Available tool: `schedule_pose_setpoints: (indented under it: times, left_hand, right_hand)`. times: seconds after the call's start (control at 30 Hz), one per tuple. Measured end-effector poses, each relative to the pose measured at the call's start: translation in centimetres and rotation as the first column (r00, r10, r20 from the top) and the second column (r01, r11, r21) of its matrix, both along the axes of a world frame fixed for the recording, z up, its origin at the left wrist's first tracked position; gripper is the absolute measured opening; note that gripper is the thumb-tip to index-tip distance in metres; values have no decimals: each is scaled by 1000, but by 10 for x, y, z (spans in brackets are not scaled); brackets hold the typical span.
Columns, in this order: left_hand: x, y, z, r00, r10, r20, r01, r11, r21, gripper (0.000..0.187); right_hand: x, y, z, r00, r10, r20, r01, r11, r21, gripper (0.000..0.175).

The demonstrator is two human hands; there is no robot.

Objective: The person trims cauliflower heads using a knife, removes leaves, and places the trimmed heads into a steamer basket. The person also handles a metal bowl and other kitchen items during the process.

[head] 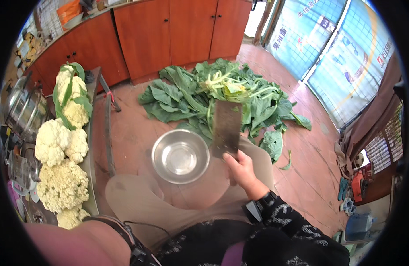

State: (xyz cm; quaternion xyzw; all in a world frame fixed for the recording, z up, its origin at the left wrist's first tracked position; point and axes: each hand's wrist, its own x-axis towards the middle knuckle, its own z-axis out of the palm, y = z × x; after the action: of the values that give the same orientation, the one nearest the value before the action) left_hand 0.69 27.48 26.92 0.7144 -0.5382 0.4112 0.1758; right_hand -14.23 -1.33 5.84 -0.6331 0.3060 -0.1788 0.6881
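Note:
My right hand grips a Chinese cleaver by its handle, above my right thigh. Its broad, dull blade points away from me, with a scrap of green near the tip. Left of the blade, a stainless steel bowl sits in front of me between my knees, with nothing visible in it. My left hand is a blurred shape close to the camera at the lower left; its fingers cannot be made out. Beyond it, several cauliflower heads line a bench, the farthest still with green leaves.
A heap of cauliflower leaves covers the tiled floor past the bowl. Red-brown cabinets stand behind it. A steamer pot is at far left. Slippers and a blue water jug are at right.

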Motion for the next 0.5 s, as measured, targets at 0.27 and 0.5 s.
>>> schedule_pose_setpoints:
  times: [0.27, 0.5]
  left_hand:
    - [-4, 2, 0, 1000, -18, 13, 18, 999, -42, 42]
    - [-6, 29, 7, 985, -172, 10, 164, 919, -358, 48]
  right_hand:
    - [5, -8, 1, 999, 9, 46, -11, 999, 41, 20]
    - [42, -42, -9, 989, 59, -134, -80, 984, -160, 34]
